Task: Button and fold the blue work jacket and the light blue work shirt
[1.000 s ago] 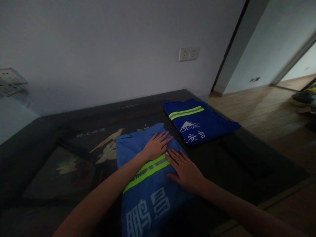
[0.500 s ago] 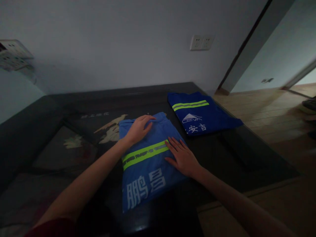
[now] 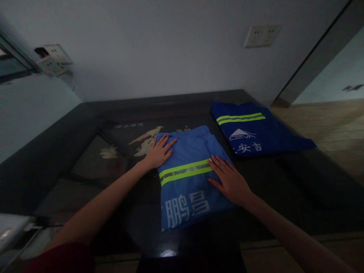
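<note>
A folded light-blue work garment lies on the dark glossy table, with a yellow-green reflective band across it and large pale characters below. My left hand rests flat on its upper left edge, fingers stretched and slightly spread. On its right edge, over the end of the band, lies my right hand, palm down with fingers out. Neither hand grips the cloth. A second folded garment, darker blue with a similar band and white lettering, sits to the right, apart from both hands.
The table backs onto a pale wall with a double socket. At the left, more sockets hang near the corner. A white object shows at the lower left. Wooden floor lies beyond the table's right edge.
My left hand has slid from the garment's upper middle to its left edge. My right hand stays on the right side. The whole view has shifted, so things appear further right.
</note>
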The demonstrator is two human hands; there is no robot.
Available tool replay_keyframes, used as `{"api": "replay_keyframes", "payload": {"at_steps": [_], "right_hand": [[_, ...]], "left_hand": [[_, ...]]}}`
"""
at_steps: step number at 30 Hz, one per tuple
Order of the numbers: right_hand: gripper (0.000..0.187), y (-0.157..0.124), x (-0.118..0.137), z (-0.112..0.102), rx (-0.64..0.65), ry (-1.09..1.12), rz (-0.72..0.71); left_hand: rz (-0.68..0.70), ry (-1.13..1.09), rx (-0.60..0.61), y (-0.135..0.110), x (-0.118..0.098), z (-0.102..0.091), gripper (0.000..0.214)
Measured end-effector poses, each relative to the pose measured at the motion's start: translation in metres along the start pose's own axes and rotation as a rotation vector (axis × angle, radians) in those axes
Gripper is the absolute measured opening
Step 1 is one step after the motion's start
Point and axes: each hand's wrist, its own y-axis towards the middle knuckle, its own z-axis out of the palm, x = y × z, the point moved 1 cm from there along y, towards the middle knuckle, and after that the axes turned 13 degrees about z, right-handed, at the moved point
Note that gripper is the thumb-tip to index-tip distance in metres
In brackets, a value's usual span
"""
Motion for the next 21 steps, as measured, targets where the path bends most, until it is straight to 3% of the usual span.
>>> {"api": "replay_keyframes", "payload": {"at_steps": [5, 8, 11, 16, 21], "right_hand": [[0.062, 0.001, 0.0, 0.002, -0.005, -0.014, -0.006], [0.062, 0.001, -0.001, 0.003, -0.014, -0.007, -0.006], [0.061, 0.001, -0.001, 0.002, -0.014, 0.0, -0.009], [0.061, 0.001, -0.001, 0.0, -0.001, -0.002, -0.018], [0.061, 0.001, -0.002, 0.0, -0.007, 0.022, -0.019]], "left_hand": [[0.038, -0.061, -0.116, -0.011, -0.037, -0.033, 0.04], [0.184, -0.232, 0.005, -0.026, -0.074, -0.043, 0.04], [0.321, -0.241, 0.112, -0.04, -0.101, -0.04, 0.047], [0.365, -0.167, 0.116, -0.045, -0.105, -0.029, 0.058], [0.382, -0.124, 0.08, -0.046, -0.108, -0.036, 0.051]]}}
